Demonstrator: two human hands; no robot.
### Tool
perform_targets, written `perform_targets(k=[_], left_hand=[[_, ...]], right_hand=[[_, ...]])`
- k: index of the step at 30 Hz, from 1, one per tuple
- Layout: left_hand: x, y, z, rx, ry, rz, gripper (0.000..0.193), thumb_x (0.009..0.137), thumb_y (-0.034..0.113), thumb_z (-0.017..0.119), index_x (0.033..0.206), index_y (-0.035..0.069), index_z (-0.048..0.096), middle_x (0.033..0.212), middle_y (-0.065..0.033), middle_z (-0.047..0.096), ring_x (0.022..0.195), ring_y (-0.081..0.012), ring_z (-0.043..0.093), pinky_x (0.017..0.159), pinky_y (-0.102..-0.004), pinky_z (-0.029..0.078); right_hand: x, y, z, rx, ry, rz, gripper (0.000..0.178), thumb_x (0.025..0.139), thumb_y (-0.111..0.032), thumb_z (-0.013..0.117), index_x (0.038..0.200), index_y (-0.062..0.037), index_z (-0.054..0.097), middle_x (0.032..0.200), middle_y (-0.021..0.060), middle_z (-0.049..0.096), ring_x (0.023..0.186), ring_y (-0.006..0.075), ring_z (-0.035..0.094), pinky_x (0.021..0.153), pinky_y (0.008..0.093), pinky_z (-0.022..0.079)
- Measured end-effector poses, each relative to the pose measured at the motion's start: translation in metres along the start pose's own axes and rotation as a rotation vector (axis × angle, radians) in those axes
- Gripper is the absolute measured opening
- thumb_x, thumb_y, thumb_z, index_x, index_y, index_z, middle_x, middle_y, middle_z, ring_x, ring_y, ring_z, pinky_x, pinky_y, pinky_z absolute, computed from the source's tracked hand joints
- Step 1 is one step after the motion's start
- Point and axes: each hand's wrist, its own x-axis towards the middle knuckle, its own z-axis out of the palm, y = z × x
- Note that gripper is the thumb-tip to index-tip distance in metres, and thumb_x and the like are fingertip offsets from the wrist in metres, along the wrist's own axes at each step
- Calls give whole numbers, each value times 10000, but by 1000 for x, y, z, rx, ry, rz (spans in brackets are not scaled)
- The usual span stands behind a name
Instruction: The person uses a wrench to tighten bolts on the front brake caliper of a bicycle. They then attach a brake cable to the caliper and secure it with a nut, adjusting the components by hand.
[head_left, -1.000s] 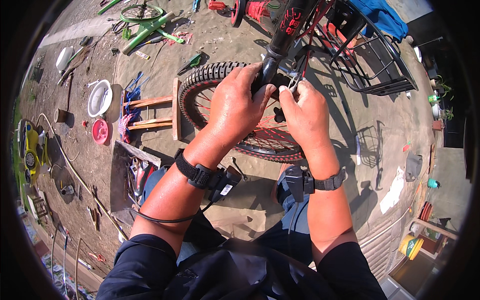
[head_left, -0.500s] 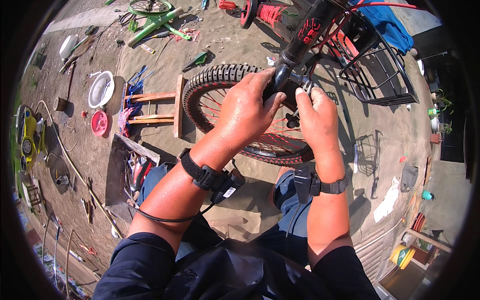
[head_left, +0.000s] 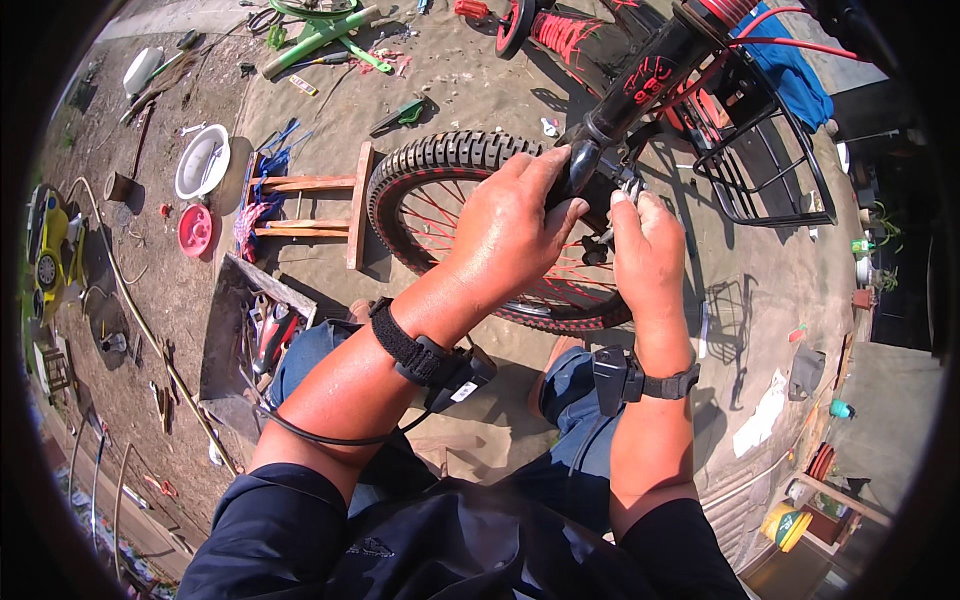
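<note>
A bicycle lies before me, its knobbly front tyre (head_left: 392, 180) and red spokes under my hands. My left hand (head_left: 508, 218) is wrapped round the black fork (head_left: 578, 172) just above the wheel, thumb on the near side. Close to its right, my right hand (head_left: 650, 245) has thumb and forefinger pinched at a small metal part beside the fork, by the brake; fingers hide what exactly it holds. Beyond my hands the black frame tube (head_left: 640, 85) with red lettering slants up to the right. Each wrist wears a black strap with a small device.
A wooden stool (head_left: 357, 205) lies left of the wheel. Near my left forearm stands a metal toolbox (head_left: 222, 350). White (head_left: 203, 165) and pink (head_left: 196, 230) basins sit farther left. A black wire carrier (head_left: 828, 212) is at the right, with a green frame (head_left: 315, 45) far left.
The bicycle's frame tube and fork have shifted slightly right in view. My right hand has moved a little right and down; both hands keep their grips.
</note>
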Motion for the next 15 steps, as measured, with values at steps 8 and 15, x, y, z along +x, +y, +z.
perform_targets(k=[8,15], left_hand=[[0,-1,0,-22,17,24,502,842,162,797,1282,21,601,982,-185,656,874,-367,672,742,-414,539],[-1,1,2,10,43,32,512,838,143,799,1297,40,598,905,-158,621,788,-354,633,694,-424,511]], right_hand=[[4,12,0,137,-13,65,299,984,-196,563,822,51,609,653,205,593,552,285,583,560,412,444],[3,0,3,101,-38,91,331,1002,-278,549,814,-9,595,673,-16,508,619,66,435,563,282,363]])
